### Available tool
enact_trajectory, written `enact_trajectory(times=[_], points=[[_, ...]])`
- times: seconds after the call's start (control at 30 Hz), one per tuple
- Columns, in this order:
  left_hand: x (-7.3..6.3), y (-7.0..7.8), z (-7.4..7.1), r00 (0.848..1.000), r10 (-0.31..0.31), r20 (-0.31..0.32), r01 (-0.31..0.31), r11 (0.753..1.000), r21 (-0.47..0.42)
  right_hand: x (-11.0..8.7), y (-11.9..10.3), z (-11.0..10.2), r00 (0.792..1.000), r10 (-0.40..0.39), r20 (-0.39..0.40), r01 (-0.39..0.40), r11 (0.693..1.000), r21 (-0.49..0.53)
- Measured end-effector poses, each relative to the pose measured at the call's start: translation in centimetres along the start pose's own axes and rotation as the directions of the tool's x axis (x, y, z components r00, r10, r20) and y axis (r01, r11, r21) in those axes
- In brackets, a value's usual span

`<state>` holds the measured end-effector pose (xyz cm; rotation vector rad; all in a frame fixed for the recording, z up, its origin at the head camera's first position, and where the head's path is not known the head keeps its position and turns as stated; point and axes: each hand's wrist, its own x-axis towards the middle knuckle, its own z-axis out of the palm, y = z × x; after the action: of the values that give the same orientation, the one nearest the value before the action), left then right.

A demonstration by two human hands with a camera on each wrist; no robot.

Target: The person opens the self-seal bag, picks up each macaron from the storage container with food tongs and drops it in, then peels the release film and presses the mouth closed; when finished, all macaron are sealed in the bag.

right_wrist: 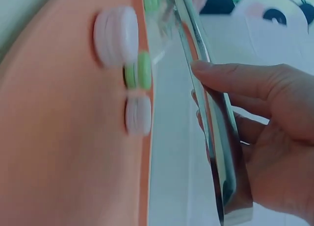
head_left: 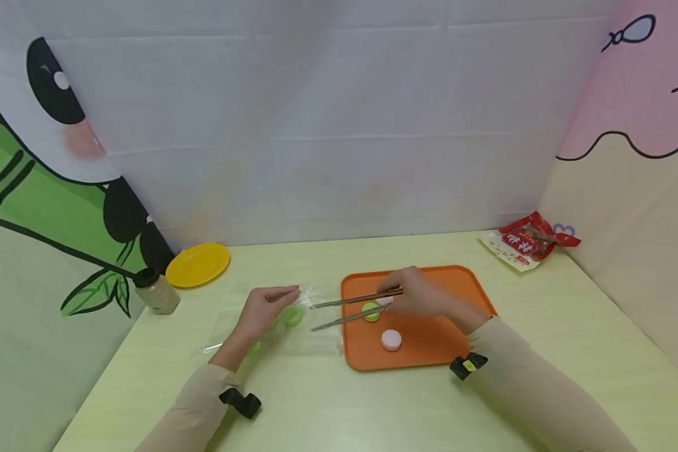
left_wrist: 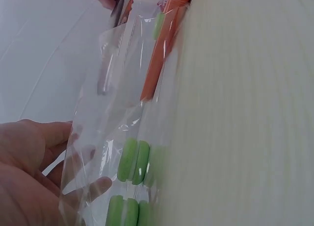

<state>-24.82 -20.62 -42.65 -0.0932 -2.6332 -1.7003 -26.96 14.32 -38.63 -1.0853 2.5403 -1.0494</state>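
Location: the green macarons [head_left: 292,316] lie at centre-left of the table [head_left: 316,414], within a clear bag [head_left: 315,342]. On the orange tray [head_left: 429,351], to the right, rest three more: a green one [head_left: 371,316], a pale pink one [head_left: 391,339] on the near side, and another pale one partly covered by the right hand on the far side.

Handling: treat each macaron as light, with a brittle shell and a softer filling; excess pressure may crack it or shear the halves. Grip across the rim or lightly over both shells, with even force. The bag is thin, limp and probably slippery; hold it by its edge to keep the film off the tongs.

Left hand [head_left: 260,312]: thumb and forefinger pinch the film at the bag's far edge; the remaining fingers are loosely bent, and show through the film in the left wrist view.

Right hand [head_left: 420,294]: thumb and fingers grasp the metal tongs [right_wrist: 228,138] from either side. The prongs stand apart with nothing between their tips, which point left, just beside one bagged macaron. Whether the tips are inside or above the bag cannot be determined.
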Motion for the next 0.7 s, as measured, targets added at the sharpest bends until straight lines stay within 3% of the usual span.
enact_trajectory(times=[0.17, 0.33, 0.7], points=[[0.1, -0.1, -0.1, 1.000, 0.009, -0.017, -0.009, 1.000, 0.022, -2.6, 3.3, -1.9, 0.995, 0.035, -0.095, -0.032, 0.999, 0.027], [0.1, 0.0, -0.2, 1.000, 0.016, -0.020, -0.015, 1.000, 0.020, -4.0, 5.5, -3.6, 0.987, 0.087, -0.135, -0.087, 0.996, 0.001], [0.1, 0.2, 0.1, 1.000, -0.007, -0.008, 0.007, 1.000, 0.006, -6.8, 9.9, -6.3, 0.986, 0.127, -0.104, -0.127, 0.992, 0.005]])
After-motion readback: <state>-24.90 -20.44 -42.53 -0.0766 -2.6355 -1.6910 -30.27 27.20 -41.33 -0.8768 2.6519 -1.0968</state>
